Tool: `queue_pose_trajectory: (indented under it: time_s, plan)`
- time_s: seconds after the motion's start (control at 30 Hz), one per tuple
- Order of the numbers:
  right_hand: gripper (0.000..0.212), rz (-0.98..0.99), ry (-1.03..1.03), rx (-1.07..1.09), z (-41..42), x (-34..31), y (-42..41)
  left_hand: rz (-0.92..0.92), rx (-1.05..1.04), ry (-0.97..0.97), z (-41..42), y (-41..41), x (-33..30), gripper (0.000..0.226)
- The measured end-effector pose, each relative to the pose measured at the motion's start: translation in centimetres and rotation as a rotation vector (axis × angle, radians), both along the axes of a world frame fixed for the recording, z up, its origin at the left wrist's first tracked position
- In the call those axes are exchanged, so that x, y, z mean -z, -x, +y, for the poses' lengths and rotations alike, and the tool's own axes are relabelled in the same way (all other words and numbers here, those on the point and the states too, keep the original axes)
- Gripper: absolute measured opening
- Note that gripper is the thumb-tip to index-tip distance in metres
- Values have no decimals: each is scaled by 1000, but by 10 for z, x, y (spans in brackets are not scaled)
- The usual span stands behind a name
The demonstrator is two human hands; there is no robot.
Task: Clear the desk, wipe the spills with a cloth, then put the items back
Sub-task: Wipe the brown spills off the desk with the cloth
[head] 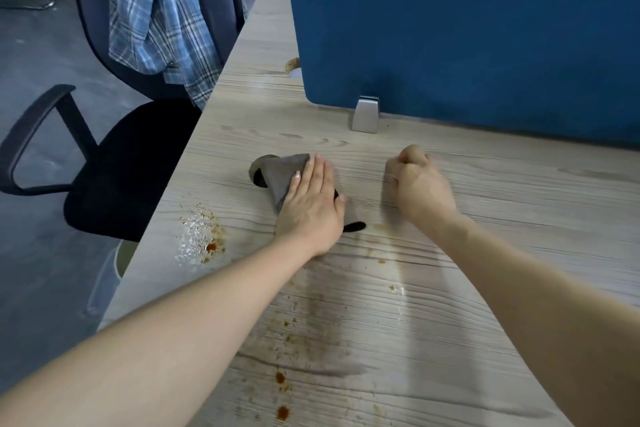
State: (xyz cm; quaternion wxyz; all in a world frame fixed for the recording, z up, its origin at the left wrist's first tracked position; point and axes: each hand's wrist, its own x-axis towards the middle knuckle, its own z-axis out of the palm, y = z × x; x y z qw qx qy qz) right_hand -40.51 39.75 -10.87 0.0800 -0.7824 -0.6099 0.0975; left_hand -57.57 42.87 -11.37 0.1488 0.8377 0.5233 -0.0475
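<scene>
Grey folded cloth (282, 175) at about 11 o'clock from the middle of the pale wood-grain worktop (519, 211), pressed flat under the left hand (313, 204), far corner lying over a round cable hole (258, 168).

Nearest, at 6 o'clock: reddish-brown drops and speckled smears (282, 392) not yet wiped, with a damp grey streak across them. Further out, at 9 o'clock near the worktop's left edge: a wet, glistening patch with an orange-red spot (202, 239), also untouched. Just beside the left wrist: a small dark blot (355, 226).

Left hand open, fingers straight and together on the cloth, palm down. Right hand (415, 180) curled into a loose fist, knuckles on or just above the bare wood at 1 o'clock, holding nothing visible.

Probably mid-wipe. Best done by keeping the palm flat and the pressure even, drawing the cloth back toward 6 o'clock through the stains, then out to 9 o'clock, away from the hole. Worth refolding to a clean face once soiled.

Beyond, at 12 o'clock: a blue fabric partition (467, 28) on a silver metal clamp (365, 114).
</scene>
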Motion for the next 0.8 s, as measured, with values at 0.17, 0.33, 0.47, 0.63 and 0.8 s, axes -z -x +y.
queue_pose_trajectory:
  time_s: [0.17,0.33,0.47,0.63,0.8]
  plan:
    - [22,-1,13,7,2,-1,1,-72,63,-63,2,10,-10,57]
    - [22,53,26,14,1,-3,-2,12,-268,-121,10,19,-7,72]
    - [20,239,-40,67,0,-10,-8,19,-265,-88,11,-6,4,66]
    - [25,203,-30,24,-7,-7,-16,-1,-105,-99,0,-10,1,63]
    - [35,184,-32,70,-1,-6,-14,-75,101,-78,-11,-26,1,63]
